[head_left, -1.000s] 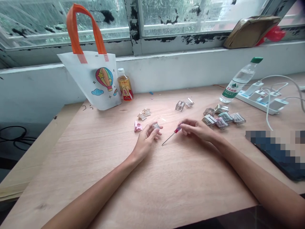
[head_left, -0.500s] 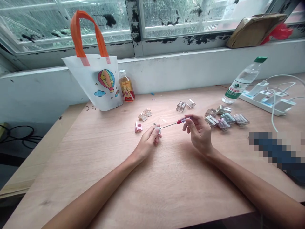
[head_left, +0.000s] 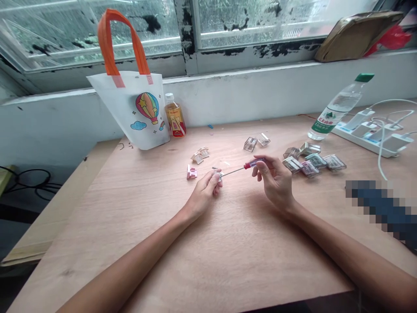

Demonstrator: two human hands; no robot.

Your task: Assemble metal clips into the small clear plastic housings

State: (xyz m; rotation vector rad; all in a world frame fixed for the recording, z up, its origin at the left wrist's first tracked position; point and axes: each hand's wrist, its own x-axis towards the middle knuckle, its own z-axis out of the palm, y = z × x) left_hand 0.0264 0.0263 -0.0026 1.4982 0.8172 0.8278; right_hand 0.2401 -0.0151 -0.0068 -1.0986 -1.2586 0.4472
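Note:
My right hand (head_left: 275, 180) is closed round the red and purple handle of a screwdriver (head_left: 233, 171). The shaft slants down to the left, its tip at a small clear plastic piece (head_left: 220, 177). Pinching that piece is my left hand (head_left: 206, 187), whose fingers cover most of it. Just left of this hand lie a pink plastic piece (head_left: 192, 172) and two pale, peach-coloured pieces (head_left: 199, 155). Beyond my right hand sit two clear plastic cases (head_left: 250, 144), and to its right is a group of several clear and tinted cases (head_left: 312, 161).
A white bag with orange handles (head_left: 130, 113) stands at the back left beside a bottle of amber drink (head_left: 175, 119). At the back right are a tilted water bottle (head_left: 335, 108) and a power strip (head_left: 374, 141) with cables. A blurred-out dark object (head_left: 384, 208) lies at the right.
The view has shifted slightly, so things appear a little further right. Both hands keep their holds, with the screwdriver tip still at the clear piece.

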